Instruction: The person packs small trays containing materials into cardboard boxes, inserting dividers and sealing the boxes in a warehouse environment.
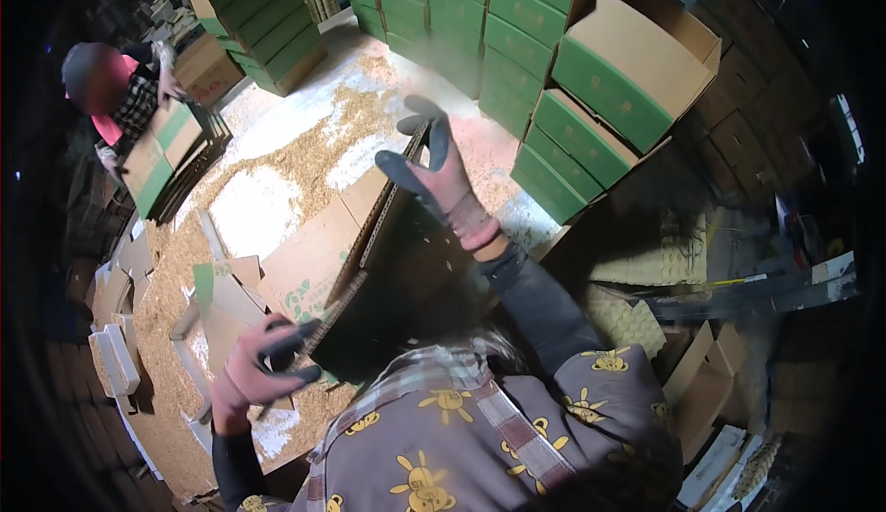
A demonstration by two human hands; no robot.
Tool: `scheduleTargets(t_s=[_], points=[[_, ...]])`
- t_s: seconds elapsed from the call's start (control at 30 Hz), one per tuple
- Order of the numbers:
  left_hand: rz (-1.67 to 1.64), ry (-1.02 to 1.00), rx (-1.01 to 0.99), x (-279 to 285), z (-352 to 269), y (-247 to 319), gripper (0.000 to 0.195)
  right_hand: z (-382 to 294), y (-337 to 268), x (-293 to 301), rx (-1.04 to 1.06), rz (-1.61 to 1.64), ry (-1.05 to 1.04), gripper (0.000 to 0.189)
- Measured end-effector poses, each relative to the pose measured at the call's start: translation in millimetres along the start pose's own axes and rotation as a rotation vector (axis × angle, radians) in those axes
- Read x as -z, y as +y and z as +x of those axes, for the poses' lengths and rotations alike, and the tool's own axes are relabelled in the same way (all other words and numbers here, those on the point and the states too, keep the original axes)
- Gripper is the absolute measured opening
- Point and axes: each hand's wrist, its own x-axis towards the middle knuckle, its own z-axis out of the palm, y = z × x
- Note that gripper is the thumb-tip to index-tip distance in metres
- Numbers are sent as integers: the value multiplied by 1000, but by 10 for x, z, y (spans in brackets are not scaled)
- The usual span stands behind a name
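Observation:
A folded corrugated cardboard carton (360,256) is tilted up in front of my body, its layered edge facing up. One side of it is dark green and in shadow. My right hand (443,173), in a pink glove with dark grey coated fingers, has its thumb and fingers around the far end of that edge. At the near end is my left hand (259,366), gloved alike and slightly blurred, its fingers against the carton's corner. A brown flat cardboard piece (304,249) with green print lies behind the edge, on the work table (252,200).
Sawdust-like litter (318,145) covers much of the table. A co-worker (131,103) at the far left holds flat cartons (163,155). Green cartons (450,34) are stacked at the back, one open carton (630,76) to the right. Moulded trays (626,325) lie right of me.

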Motion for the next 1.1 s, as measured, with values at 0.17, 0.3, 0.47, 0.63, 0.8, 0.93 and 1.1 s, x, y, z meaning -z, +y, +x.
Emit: scheduleTargets(t_s=[0.17,0.3,0.47,0.63,0.8,0.93,1.1], points=[[-553,590,252,369,-84,-725,47,299,-339,12,-484,354,-257,95],[295,610,120,-116,386,-143,45,209,-168,-331,-586,346,-330,81],[601,-51,3,115,131,-457,51,31,8,-897,570,-1038,-417,79],[-49,185,167,-108,-295,-683,73,189,181,-1211,752,-1070,-390,24],[-825,579,717,-341,141,-967,78,-136,-542,-681,398,-962,-990,83],[-140,756,211,-1270,-405,-2213,52,-417,-643,-351,363,-847,-1213,115],[-601,1252,38,-167,-17,-754,52,-990,-377,-512,-79,-333,-697,109]])
